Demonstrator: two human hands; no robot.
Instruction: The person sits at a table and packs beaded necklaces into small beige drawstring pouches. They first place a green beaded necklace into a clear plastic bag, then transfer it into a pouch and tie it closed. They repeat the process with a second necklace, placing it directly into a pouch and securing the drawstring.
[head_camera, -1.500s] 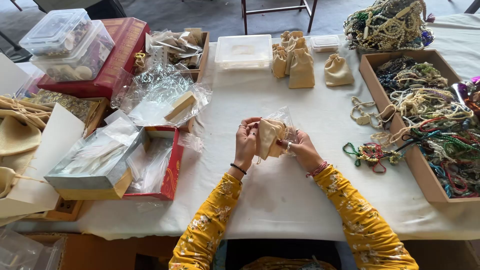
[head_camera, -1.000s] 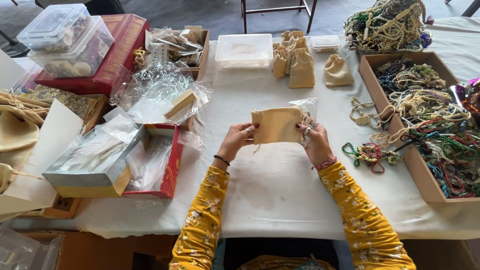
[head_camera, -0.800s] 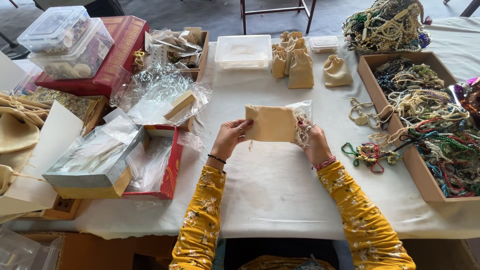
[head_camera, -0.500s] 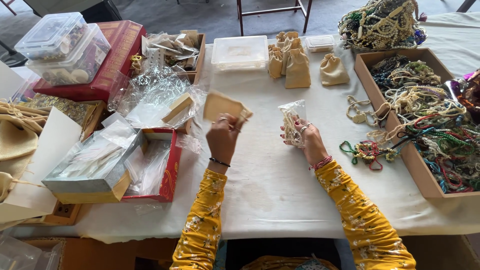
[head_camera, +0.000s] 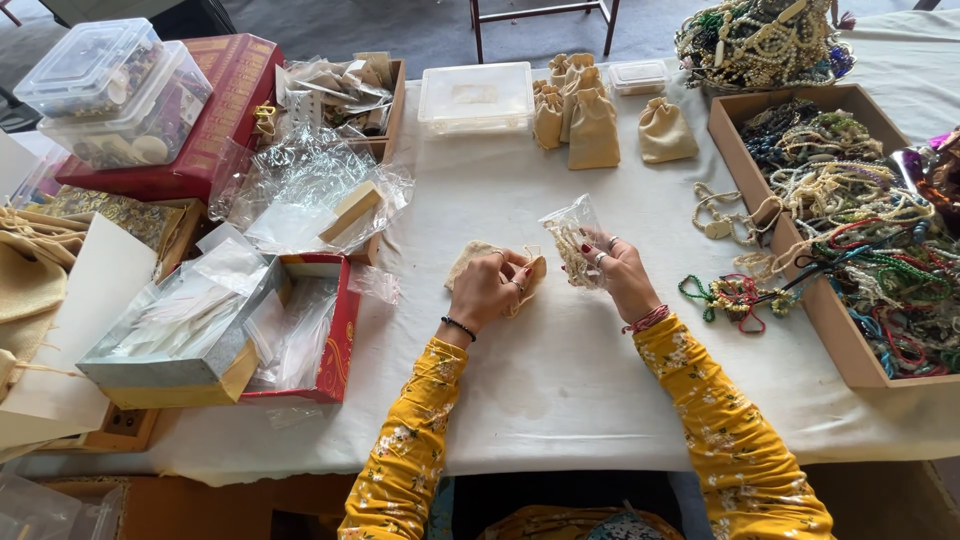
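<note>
My left hand (head_camera: 487, 289) grips a small beige cloth pouch (head_camera: 466, 262) and presses it low over the white tablecloth (head_camera: 560, 380). Just to its right, my right hand (head_camera: 621, 272) holds up a small clear plastic bag (head_camera: 570, 240) with pale beads inside. The two hands are close together, a little apart, near the middle of the table. Both arms wear yellow flowered sleeves.
Several filled beige pouches (head_camera: 592, 128) and a clear lidded tub (head_camera: 475, 97) stand at the back. A cardboard tray of bead necklaces (head_camera: 845, 210) lies right, loose beads (head_camera: 735, 295) beside it. Red boxes (head_camera: 310, 330), plastic bags (head_camera: 310, 185) and containers (head_camera: 115, 90) crowd the left.
The pouch was stretched between both hands; my left hand took it away, lifted it, then brought it down to the table. My right hand kept the bead bag.
</note>
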